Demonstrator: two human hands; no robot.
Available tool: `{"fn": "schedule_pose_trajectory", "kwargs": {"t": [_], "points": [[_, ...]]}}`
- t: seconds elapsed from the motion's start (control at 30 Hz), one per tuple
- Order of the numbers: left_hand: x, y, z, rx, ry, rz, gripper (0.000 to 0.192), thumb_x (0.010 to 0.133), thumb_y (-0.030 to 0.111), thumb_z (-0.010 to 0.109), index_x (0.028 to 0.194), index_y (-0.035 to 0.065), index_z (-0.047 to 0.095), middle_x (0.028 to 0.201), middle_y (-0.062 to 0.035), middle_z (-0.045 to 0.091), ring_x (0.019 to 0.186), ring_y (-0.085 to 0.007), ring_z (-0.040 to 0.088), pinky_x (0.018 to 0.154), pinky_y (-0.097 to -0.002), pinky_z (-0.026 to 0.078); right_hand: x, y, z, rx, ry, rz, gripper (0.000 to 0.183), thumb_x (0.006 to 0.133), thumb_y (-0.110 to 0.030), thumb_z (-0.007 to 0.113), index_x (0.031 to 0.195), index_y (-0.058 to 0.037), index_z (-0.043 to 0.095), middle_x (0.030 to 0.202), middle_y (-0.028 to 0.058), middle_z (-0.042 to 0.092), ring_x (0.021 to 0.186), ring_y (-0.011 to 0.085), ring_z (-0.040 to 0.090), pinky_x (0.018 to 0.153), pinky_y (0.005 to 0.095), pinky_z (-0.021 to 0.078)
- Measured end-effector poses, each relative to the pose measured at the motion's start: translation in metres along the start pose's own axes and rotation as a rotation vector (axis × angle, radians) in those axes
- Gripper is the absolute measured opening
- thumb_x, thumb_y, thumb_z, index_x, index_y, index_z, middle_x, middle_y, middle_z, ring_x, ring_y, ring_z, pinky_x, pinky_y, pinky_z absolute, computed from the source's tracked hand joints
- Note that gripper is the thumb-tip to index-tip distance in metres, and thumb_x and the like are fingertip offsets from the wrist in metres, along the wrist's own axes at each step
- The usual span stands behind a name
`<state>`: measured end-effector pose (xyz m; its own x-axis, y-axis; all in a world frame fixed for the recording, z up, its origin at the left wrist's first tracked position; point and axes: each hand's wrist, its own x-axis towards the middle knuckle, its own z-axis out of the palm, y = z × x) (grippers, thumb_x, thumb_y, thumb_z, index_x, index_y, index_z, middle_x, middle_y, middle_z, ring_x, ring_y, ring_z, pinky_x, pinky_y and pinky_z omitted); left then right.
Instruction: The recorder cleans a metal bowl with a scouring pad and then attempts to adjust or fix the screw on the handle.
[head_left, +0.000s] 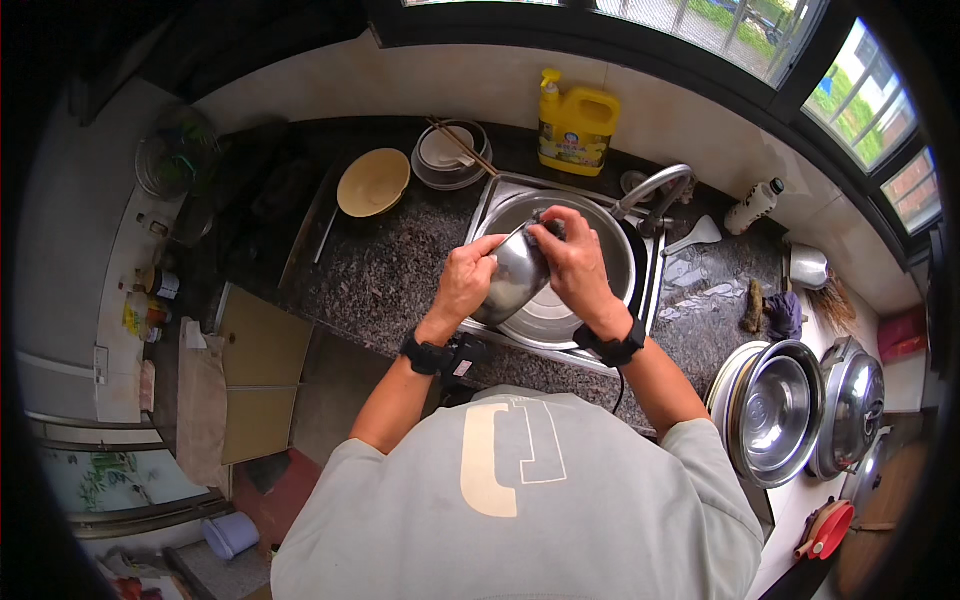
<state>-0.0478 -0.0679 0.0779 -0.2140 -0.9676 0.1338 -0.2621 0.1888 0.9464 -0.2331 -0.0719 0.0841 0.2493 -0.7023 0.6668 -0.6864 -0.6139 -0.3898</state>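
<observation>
Over the sink (493, 193) I hold a stainless steel bowl (517, 277), tilted on its side. My left hand (466, 281) grips its rim, thumb on top. My right hand (579, 262) pinches a dark scouring pad (553, 225), which looks like steel wool, against the bowl's upper edge. Beneath both hands a wide metal basin (621, 259) sits in the sink; the bowl and my hands hide part of it. A curved faucet (660, 178) stands at the sink's back right corner.
Left of the sink are a yellow bowl (373, 182) and stacked bowls (450, 178) with chopsticks. A yellow detergent jug (576, 131) stands behind. To the right lie a white rice paddle (701, 232), a brown brush (753, 306), metal basins (780, 412) and a lidded pot (851, 405).
</observation>
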Motion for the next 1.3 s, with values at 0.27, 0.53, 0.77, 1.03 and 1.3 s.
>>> {"fn": "schedule_pose_trajectory", "kwargs": {"t": [0.27, 0.53, 0.77, 1.03, 1.3], "points": [[-0.002, 0.003, -0.002, 0.079, 0.029, 0.011, 0.035, 0.080, 0.004, 0.047, 0.110, -0.0066, 0.060, 0.092, -0.0101, 0.067, 0.079, -0.0123, 0.060, 0.072, -0.0249, 0.047, -0.008, -0.020, 0.002, 0.061, -0.058, -0.081, 0.031, 0.068, -0.002, 0.062, 0.099, -0.0094, 0.066, 0.109, 0.0099, 0.054, 0.095, 0.0275, 0.054, 0.074, 0.0373, 0.0402], [-0.002, 0.004, -0.003, 0.104, 0.035, 0.024, 0.033, 0.080, 0.004, 0.048, 0.108, -0.0045, 0.063, 0.086, -0.0059, 0.066, 0.072, -0.0091, 0.056, 0.065, -0.0231, 0.045, -0.006, -0.005, 0.003, 0.129, 0.015, -0.038, 0.027, 0.070, -0.002, 0.060, 0.096, -0.0073, 0.064, 0.108, 0.0114, 0.053, 0.094, 0.0281, 0.053, 0.074, 0.0375, 0.0397], [-0.007, 0.005, -0.007, 0.031, 0.075, 0.104, 0.026, 0.083, 0.005, 0.053, 0.105, -0.0048, 0.063, 0.081, -0.0020, 0.065, 0.067, -0.0079, 0.055, 0.061, -0.0222, 0.044, -0.009, 0.024, 0.006, 0.225, 0.023, 0.160, 0.022, 0.078, -0.003, 0.060, 0.099, -0.0057, 0.066, 0.106, 0.0124, 0.053, 0.091, 0.0292, 0.057, 0.072, 0.0367, 0.0444], [-0.002, 0.012, -0.005, 0.070, 0.079, 0.079, 0.020, 0.087, 0.012, 0.063, 0.098, -0.0045, 0.066, 0.078, -0.0009, 0.065, 0.070, -0.0056, 0.055, 0.063, -0.0217, 0.046, -0.007, 0.009, -0.001, 0.315, -0.029, -0.036, 0.031, 0.077, 0.009, 0.058, 0.105, -0.0028, 0.064, 0.111, 0.0103, 0.049, 0.099, 0.0221, 0.053, 0.080, 0.0297, 0.0438], [-0.003, 0.019, -0.008, 0.058, 0.109, 0.146, 0.021, 0.088, 0.015, 0.064, 0.097, -0.0044, 0.066, 0.076, -0.0007, 0.065, 0.068, -0.0064, 0.055, 0.062, -0.0215, 0.046, -0.015, 0.052, 0.006, 0.419, -0.006, 0.179, 0.021, 0.081, 0.003, 0.059, 0.102, -0.0007, 0.064, 0.110, 0.0134, 0.050, 0.089, 0.0262, 0.057, 0.075, 0.0335, 0.0477]]}}
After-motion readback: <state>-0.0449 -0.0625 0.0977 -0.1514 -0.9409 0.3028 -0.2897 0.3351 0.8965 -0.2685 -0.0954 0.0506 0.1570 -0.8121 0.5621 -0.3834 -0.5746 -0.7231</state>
